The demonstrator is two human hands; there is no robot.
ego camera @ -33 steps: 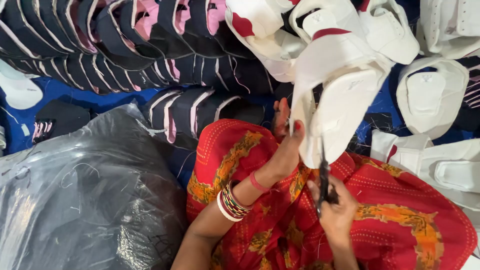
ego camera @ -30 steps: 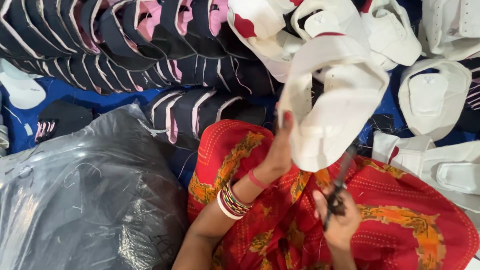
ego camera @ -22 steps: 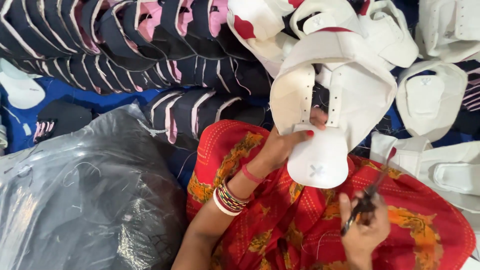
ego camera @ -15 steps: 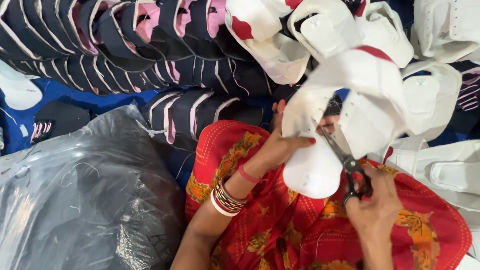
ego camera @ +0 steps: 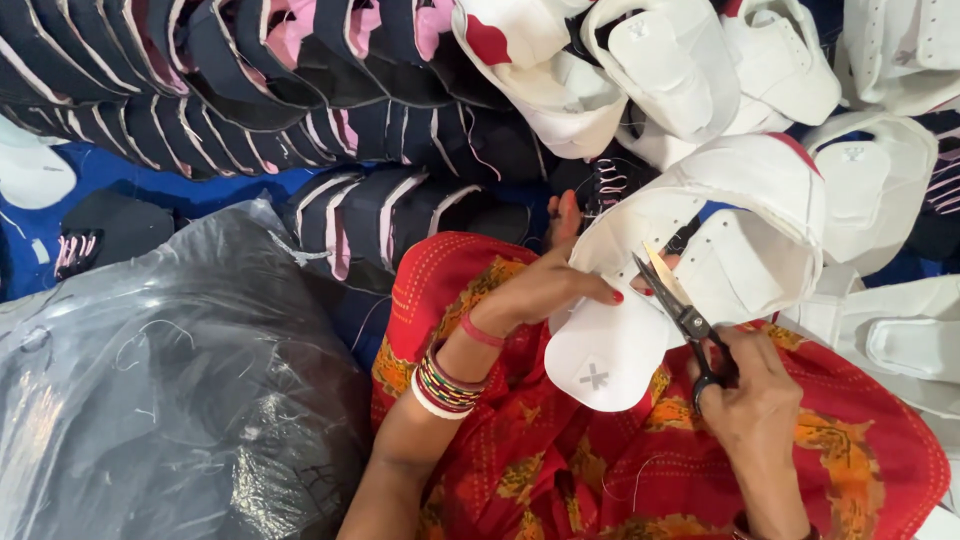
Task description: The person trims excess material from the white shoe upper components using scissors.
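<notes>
My left hand is clamped on the white shoe upper, which sits over my lap at about one o'clock from my wrist. It looks light, floppy and easily creased, so I pinch it near the edge. My right hand is closed around the scissors, blades parted.

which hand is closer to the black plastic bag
Left. The left hand grips the white shoe upper just right of the black plastic bag. The right hand, holding scissors, is farther right, beyond the upper.
</notes>
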